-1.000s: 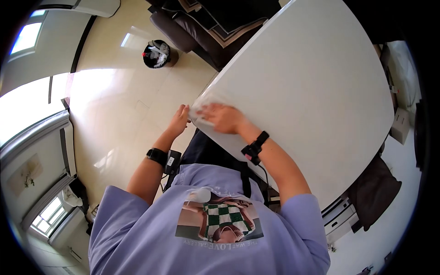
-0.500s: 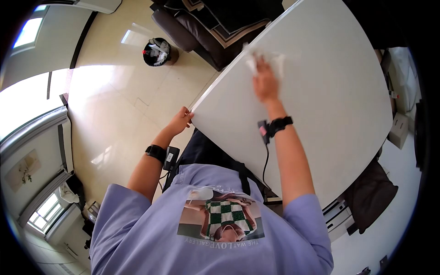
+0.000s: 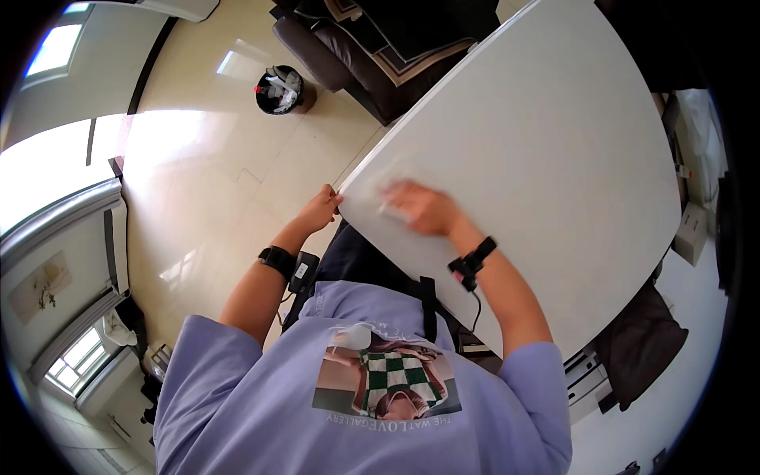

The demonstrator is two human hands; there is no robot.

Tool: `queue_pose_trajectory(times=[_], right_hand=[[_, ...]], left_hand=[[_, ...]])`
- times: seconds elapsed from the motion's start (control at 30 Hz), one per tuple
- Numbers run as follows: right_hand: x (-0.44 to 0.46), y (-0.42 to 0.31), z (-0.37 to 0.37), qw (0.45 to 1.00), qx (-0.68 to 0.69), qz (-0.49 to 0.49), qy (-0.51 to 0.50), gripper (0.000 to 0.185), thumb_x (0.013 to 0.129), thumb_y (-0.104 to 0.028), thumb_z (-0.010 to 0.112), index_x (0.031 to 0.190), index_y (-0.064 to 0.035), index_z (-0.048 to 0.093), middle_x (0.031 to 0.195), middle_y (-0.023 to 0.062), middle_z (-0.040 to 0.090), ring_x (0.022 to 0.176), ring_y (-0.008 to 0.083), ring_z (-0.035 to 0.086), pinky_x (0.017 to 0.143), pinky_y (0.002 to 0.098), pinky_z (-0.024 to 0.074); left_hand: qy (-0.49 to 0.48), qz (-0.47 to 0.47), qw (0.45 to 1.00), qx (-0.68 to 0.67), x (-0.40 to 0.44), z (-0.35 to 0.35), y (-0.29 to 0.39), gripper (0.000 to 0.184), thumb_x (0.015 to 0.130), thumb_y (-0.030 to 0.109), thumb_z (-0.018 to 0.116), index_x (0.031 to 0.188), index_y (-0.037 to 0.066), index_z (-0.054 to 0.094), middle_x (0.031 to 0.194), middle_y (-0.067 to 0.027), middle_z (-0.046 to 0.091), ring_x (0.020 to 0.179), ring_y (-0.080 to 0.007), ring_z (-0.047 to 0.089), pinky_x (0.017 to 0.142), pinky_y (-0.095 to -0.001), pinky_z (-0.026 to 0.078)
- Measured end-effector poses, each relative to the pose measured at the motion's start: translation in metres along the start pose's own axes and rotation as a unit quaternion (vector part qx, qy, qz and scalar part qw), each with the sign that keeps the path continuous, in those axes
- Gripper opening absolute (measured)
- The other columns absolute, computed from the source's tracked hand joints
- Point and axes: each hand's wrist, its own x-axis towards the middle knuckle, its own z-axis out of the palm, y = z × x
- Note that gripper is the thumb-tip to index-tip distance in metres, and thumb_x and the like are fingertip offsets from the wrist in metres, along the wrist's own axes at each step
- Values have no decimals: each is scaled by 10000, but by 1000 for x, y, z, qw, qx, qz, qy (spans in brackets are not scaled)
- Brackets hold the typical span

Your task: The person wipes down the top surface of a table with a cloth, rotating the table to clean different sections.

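Note:
My right hand point(image 3: 426, 209) is smeared by motion over the white table point(image 3: 546, 158), near its left corner. Under and ahead of its fingers is a thin white cloth point(image 3: 386, 190), so blurred that it barely stands out against the tabletop. My left hand point(image 3: 319, 209) is closed on the table's left corner, with its thumb and fingers at the edge. Both wrists wear black straps with small devices and cables.
A dark trash bin point(image 3: 283, 90) with white litter stands on the tiled floor beyond the table's left edge. Behind it is a brown leather seat point(image 3: 348, 59). A white box point(image 3: 691, 233) and a dark brown chair point(image 3: 640, 340) are at the right.
My right hand has swept the cloth from the far part of the tabletop toward me and to the left. My left hand stays at the corner.

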Motion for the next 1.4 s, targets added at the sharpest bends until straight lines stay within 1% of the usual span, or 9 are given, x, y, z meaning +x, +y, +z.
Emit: queue_pose_trajectory(times=[0.07, 0.13, 0.4, 0.57, 0.87, 0.93, 1.03, 1.2, 1.4], right_hand=[[-8, 38, -41, 981, -115, 87, 133, 610, 733, -43, 587, 1337, -106, 534, 1403, 57, 509, 1275, 280, 481, 1064, 371, 413], [-27, 78, -62, 929, -115, 291, 200, 580, 803, -63, 546, 1378, -115, 492, 1438, 64, 472, 1321, 303, 433, 1093, 389, 377], [-14, 63, -40, 908, -141, 309, 247, 670, 804, -63, 589, 1447, -133, 413, 1482, 115, 410, 1349, 351, 392, 1114, 433, 338], [-14, -40, 19, 991, -2, 116, 59, 603, 702, -84, 620, 1282, 43, 519, 1477, 102, 423, 1331, 344, 421, 1116, 422, 335], [-73, -83, 50, 973, 68, -101, -197, 489, 743, -139, 611, 1222, -44, 586, 1481, 68, 424, 1391, 264, 367, 1143, 423, 288], [-59, -58, 18, 982, 15, -104, -157, 513, 749, -163, 645, 1254, -91, 583, 1482, 62, 427, 1381, 259, 380, 1143, 415, 294], [-57, 2, -12, 998, -41, 51, -19, 623, 740, -78, 588, 1356, -130, 513, 1440, 74, 475, 1326, 272, 448, 1115, 410, 343], [-81, 93, -78, 903, -116, 349, 223, 636, 854, -50, 534, 1465, -128, 378, 1463, 132, 435, 1364, 354, 372, 1114, 430, 329], [-78, 108, -56, 863, -133, 382, 304, 612, 908, -65, 496, 1491, -132, 323, 1527, 126, 339, 1405, 351, 304, 1145, 422, 281]], left_hand=[[1, 0, 1000, 7, 0, 1, 0, 281, 997, 275, 490, 1026, -3, 460, 890, -141, 625, 791, -205, 622, 660, -340, 519], [-2, 0, 1000, 5, -1, 0, 2, 278, 1001, 273, 478, 1030, -3, 457, 900, -144, 627, 798, -210, 624, 666, -342, 520], [12, 43, 999, -12, 15, 7, -25, 305, 1009, 309, 463, 1049, 7, 446, 861, -125, 635, 773, -204, 618, 665, -340, 504], [8, 30, 1000, -2, 17, 7, -28, 304, 1013, 322, 452, 1049, 20, 446, 854, -125, 636, 772, -210, 618, 676, -345, 499], [11, 42, 999, 6, 21, 7, -33, 302, 1005, 323, 461, 1035, 23, 442, 841, -127, 632, 761, -236, 609, 683, -363, 490], [12, 45, 999, 14, 20, 7, -34, 303, 1007, 323, 456, 1030, 20, 440, 846, -133, 635, 775, -238, 614, 687, -367, 489], [12, 47, 999, 12, 18, 6, -31, 308, 1010, 324, 450, 1028, 17, 438, 848, -136, 636, 779, -239, 615, 692, -366, 489], [-4, 35, 999, 29, 12, 2, -18, 295, 1036, 285, 403, 1032, -8, 432, 871, -125, 586, 787, -192, 589, 673, -336, 520], [-11, 39, 999, 10, 14, 3, -18, 290, 1034, 284, 407, 1030, -5, 432, 862, -118, 577, 783, -191, 586, 667, -335, 521]])
